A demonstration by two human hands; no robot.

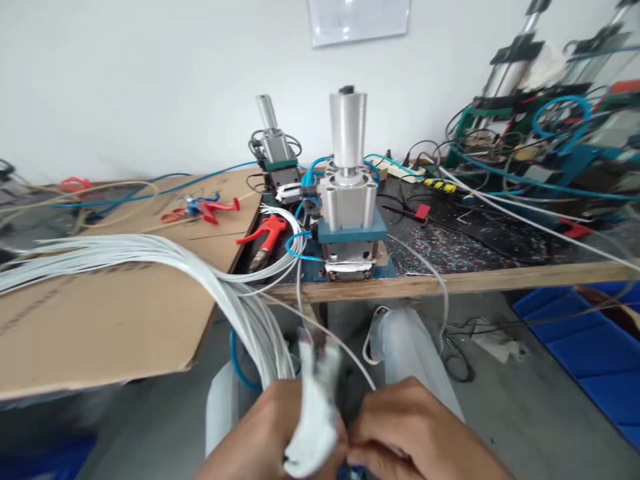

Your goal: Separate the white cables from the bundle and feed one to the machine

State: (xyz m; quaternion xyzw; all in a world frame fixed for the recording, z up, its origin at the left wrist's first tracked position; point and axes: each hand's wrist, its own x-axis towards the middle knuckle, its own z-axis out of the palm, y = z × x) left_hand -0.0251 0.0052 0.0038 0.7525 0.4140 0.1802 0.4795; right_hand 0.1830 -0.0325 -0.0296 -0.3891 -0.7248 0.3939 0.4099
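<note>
left hand (270, 433) clamps the white wire ends (313, 413), right hand (415, 433) pinches one beside it (blurry), and a tug could drag the wire bundle (150, 257) off the cardboard (100, 320).

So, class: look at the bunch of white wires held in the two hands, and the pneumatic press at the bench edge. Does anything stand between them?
Nothing visible does. The left hand and right hand grip the white wires below the bench edge; only open air and loose white strands lie before the press.
</note>
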